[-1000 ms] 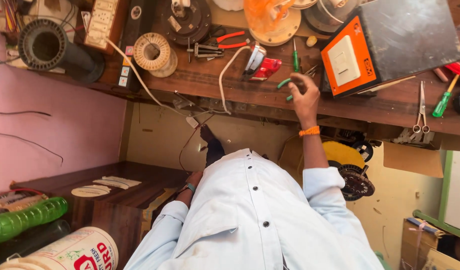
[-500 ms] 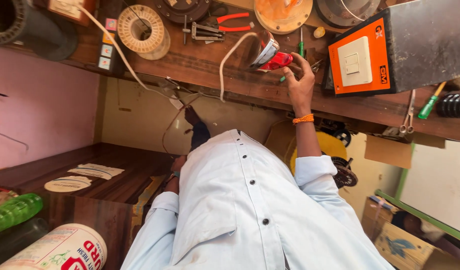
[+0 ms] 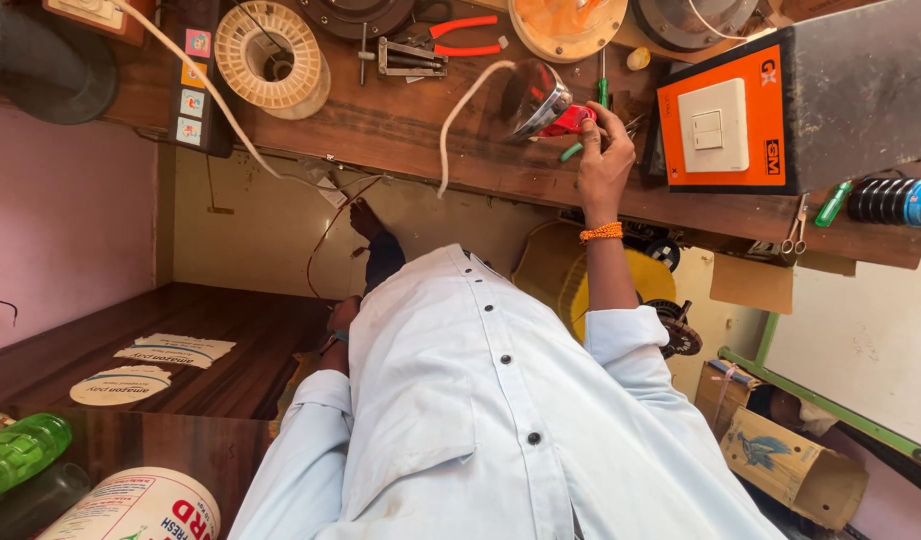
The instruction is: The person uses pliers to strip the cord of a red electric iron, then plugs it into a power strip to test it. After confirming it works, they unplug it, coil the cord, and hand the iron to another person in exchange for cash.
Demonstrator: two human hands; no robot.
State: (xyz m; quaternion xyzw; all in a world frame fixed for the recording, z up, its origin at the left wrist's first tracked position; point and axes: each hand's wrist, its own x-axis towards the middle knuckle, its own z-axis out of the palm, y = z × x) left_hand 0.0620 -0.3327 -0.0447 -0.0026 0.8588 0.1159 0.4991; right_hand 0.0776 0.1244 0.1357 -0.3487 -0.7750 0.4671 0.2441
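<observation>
Right hand (image 3: 606,160) pinching red tool (image 3: 566,120) | left hand (image 3: 341,315) grip unclear

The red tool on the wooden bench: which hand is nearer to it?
Right. The right hand has its fingertips on the red tool at the wooden bench. The left hand is far off, low beside the shirt, near a thin wire.

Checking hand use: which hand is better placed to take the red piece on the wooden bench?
Right. The right hand is up at the bench, fingertips at the red piece; the left hand sits low by the lap, far from it.
</observation>
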